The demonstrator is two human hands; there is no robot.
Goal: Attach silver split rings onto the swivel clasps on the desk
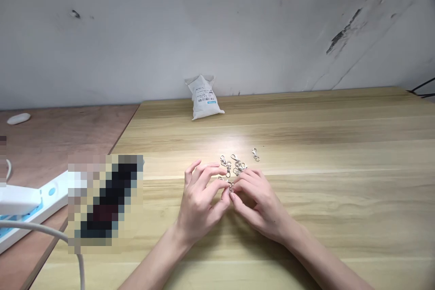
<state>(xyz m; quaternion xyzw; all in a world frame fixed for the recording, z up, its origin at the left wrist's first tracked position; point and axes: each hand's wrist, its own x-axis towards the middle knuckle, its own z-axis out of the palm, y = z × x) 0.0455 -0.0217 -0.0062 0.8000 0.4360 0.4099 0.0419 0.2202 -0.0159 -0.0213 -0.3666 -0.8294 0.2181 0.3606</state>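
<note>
My left hand (200,201) and my right hand (260,204) meet above the wooden tabletop (306,217), their fingertips pinching a small silver swivel clasp (231,187) between them. Just beyond my fingers lies a loose cluster of similar lobster clasps (234,164), partly hidden by my hands. Another clasp (256,154) lies apart, to the right of the cluster. One more clasp (221,178) shows beneath my left fingers.
A white filled bag (205,98) with a barcode label stands at the table's far edge against a marked white wall (217,27). To the left are a lower brown board (64,140), a white power strip (44,201), a grey cable (64,233), and a pixelated patch (105,201).
</note>
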